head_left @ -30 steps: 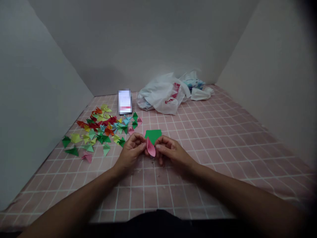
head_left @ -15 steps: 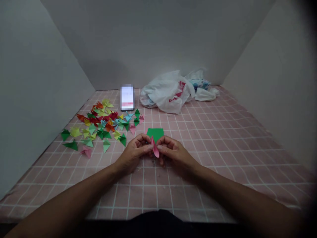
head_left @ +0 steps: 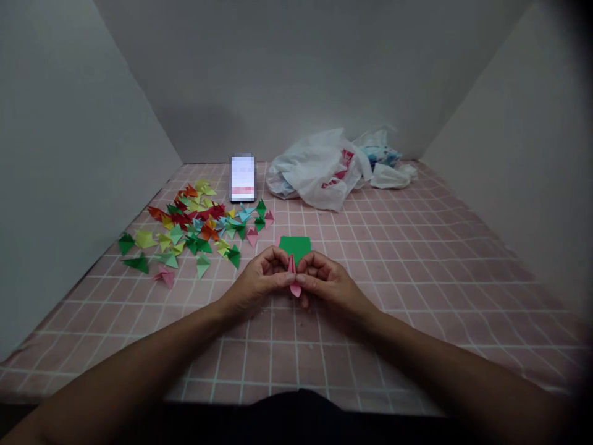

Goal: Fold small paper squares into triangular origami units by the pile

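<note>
A narrow folded piece of pink origami paper (head_left: 295, 289) is pinched between both hands in the middle of the view. My left hand (head_left: 263, 275) grips it from the left, thumb on the near face. From the other side my right hand (head_left: 325, 279) closes thumb and forefinger on the same paper. Its long point aims away from me, and the fingers hide part of its folds. Just beyond the fingertips lies a green square of paper (head_left: 295, 245), with a pink edge showing at its left.
Many small folded paper figures (head_left: 204, 246) in several colours are spread at the left. A lit phone (head_left: 243, 179) stands behind them. Crumpled white plastic bags (head_left: 319, 170) lie along the back wall. A pink checked cloth (head_left: 417, 296) covers the table, with walls on three sides.
The pink paper has turned more upright and square to me, and both thumbs have come closer together on it. The whole view has shifted slightly.
</note>
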A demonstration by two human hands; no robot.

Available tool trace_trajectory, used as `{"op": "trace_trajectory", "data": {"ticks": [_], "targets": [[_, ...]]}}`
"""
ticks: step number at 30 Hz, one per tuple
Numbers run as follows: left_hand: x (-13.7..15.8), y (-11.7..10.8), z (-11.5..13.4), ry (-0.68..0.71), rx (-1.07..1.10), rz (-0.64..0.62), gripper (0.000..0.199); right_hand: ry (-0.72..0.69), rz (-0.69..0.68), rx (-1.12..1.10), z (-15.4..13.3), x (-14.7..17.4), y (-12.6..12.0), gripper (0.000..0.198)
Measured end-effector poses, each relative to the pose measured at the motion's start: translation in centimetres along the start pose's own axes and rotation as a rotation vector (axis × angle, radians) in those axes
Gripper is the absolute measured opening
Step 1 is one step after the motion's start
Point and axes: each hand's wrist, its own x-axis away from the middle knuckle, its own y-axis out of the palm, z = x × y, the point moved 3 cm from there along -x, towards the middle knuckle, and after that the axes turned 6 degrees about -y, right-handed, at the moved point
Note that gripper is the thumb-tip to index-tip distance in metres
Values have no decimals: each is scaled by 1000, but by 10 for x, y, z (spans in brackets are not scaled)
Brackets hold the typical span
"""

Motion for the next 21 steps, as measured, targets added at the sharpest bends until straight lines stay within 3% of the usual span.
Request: {"op": "trace_trajectory", "data": {"ticks": [21], "targets": [[5, 8, -2, -47, -41, -92, 24, -82, 65, 202, -8, 2, 1, 20]]}}
